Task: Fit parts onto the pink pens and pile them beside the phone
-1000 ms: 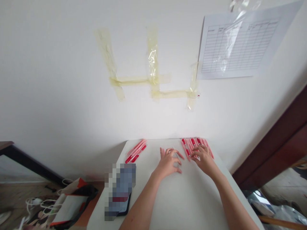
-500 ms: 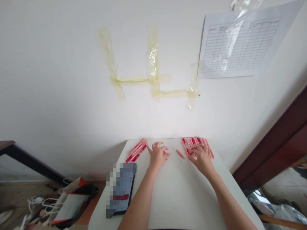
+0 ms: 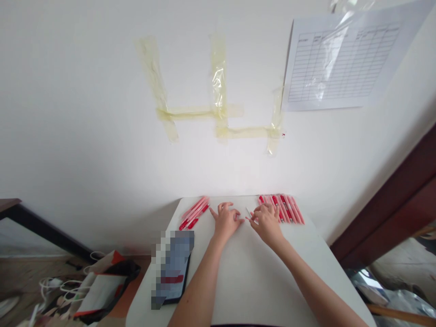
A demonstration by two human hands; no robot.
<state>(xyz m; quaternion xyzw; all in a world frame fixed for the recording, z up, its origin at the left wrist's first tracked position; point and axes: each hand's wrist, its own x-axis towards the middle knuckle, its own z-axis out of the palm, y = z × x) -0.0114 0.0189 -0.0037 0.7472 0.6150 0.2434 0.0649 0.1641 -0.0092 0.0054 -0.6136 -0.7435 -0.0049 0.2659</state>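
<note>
Two bare hands work at the lower centre of the frame, over a white surface (image 3: 245,281). The right hand (image 3: 267,222) has just shifted left, away from the row of pink and red pens (image 3: 292,209) at lower right, so more of that row now shows. It is now over the middle, where a thin white stick (image 3: 248,210) peeks out past its fingers; the short pink piece beside the stick half a second ago is largely covered. The left hand (image 3: 226,223) stays almost where it was, just left of centre. Both hands now sit close together but apart, which brings the work to the loose parts between them. Each grip is curled with thumb and fingers near one another; whether either pinches anything, I cannot tell. Another bunch of pens (image 3: 195,213) lies further left, above a phone (image 3: 177,290), untouched.
</note>
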